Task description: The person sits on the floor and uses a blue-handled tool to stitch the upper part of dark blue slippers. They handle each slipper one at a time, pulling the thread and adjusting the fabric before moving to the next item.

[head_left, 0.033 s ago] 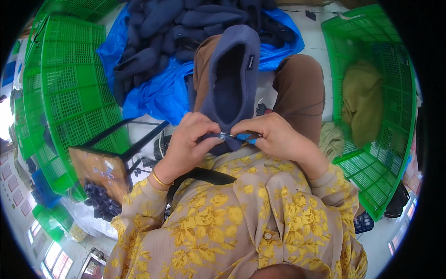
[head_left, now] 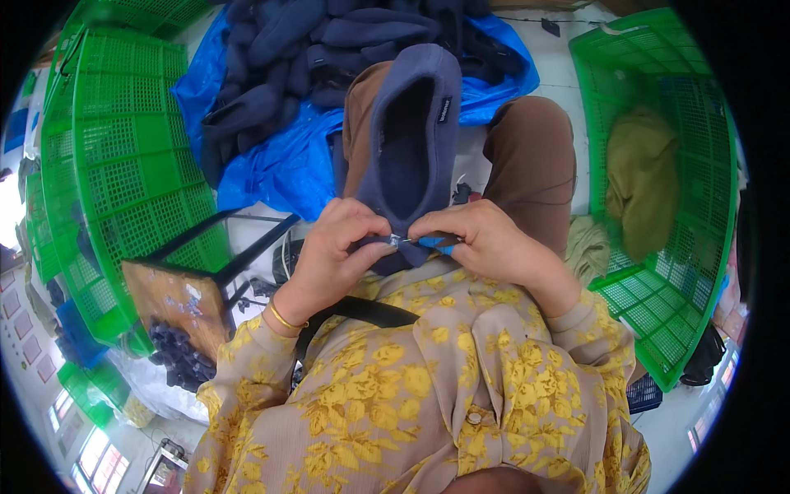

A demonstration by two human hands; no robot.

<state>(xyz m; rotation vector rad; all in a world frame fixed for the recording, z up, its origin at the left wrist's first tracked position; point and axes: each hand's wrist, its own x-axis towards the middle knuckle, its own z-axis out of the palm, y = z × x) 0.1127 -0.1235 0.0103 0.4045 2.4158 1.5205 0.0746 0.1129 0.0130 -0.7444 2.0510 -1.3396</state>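
Note:
A navy-blue fleece piece (head_left: 407,140), shaped like a hood with an open hollow, lies along my lap between my knees in brown trousers. My left hand (head_left: 333,251) pinches its near edge. My right hand (head_left: 490,239) grips a small blue-handled cutting tool (head_left: 434,242), whose metal tip meets the fleece edge right between both hands. A gold bangle sits on my left wrist, and both sleeves are yellow-flowered.
A blue plastic sheet (head_left: 271,165) ahead carries a pile of dark navy fleece pieces (head_left: 313,49). Green plastic crates stand to the left (head_left: 123,165) and right (head_left: 675,272), the right one holding olive cloth (head_left: 638,181). A wooden stool (head_left: 177,300) stands at my left.

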